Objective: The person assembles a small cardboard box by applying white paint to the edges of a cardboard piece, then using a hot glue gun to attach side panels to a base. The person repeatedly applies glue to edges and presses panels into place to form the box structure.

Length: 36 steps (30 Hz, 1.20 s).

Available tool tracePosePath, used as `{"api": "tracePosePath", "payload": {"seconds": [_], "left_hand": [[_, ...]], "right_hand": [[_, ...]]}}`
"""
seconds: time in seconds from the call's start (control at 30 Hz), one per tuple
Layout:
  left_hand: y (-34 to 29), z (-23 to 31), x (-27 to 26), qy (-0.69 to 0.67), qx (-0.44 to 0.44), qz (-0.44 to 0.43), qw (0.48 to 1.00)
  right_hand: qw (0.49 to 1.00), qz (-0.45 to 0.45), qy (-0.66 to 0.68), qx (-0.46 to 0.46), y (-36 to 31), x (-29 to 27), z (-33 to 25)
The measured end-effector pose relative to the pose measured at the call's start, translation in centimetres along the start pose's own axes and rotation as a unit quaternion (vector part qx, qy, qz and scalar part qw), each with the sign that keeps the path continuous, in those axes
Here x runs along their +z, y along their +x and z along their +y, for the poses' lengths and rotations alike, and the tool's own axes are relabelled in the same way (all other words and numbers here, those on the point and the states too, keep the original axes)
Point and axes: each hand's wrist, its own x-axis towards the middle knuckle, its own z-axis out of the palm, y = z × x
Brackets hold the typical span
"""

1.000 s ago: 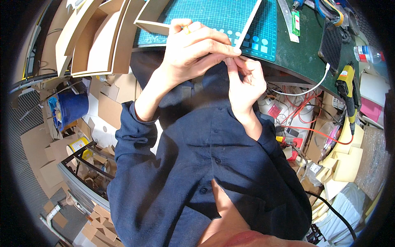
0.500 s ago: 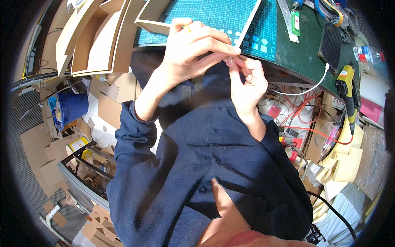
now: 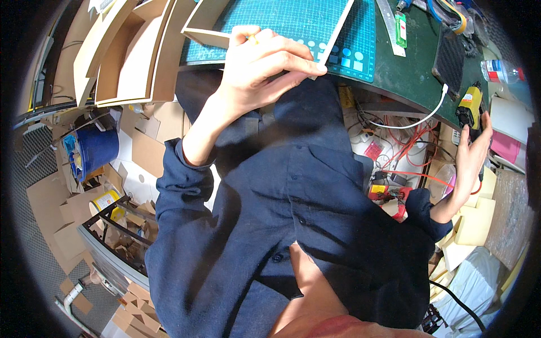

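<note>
At the cutting mat's (image 3: 265, 17) near edge, my left grip (image 3: 265, 62) pinches the strip (image 3: 339, 30), not set down yet. Right grip (image 3: 473, 145) part-curled at yellow tool (image 3: 470, 103); can't tell if closed. Far-left box (image 3: 162, 53): walls up.

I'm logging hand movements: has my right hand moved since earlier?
Yes: your right hand went rightward, past the cutting mat, to the yellow-black tool.

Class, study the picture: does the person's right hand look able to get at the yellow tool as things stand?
Yes, most likely: the right hand is at the yellow tool, with thumb and fingers about its black part and nothing visible blocking the way. Whether it grips firmly is unclear.
</note>
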Motion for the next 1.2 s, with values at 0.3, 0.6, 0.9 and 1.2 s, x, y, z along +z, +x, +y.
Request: {"api": "tracePosePath", "payload": {"seconds": [0.3,0.6,0.9,1.2], "left_hand": [[-0.4,0.0,0.1,-0.001,-0.020,-0.009,1.000],[-0.4,-0.3,0.4,-0.001,-0.016,-0.012,1.000],[-0.3,0.2,-0.3,0.005,-0.021,-0.012,1.000],[-0.3,-0.1,0.1,-0.013,-0.030,-0.010,0.999]], "right_hand": [[0.992,-0.106,-0.063,0.014,1.6,0.7,4.4],[0.996,-0.074,0.009,0.042,0.7,-0.6,4.4],[0.787,-0.155,0.549,0.234,-8.0,-6.2,5.2],[0.825,-0.207,0.525,-0.007,-6.2,4.9,-12.3]]}}
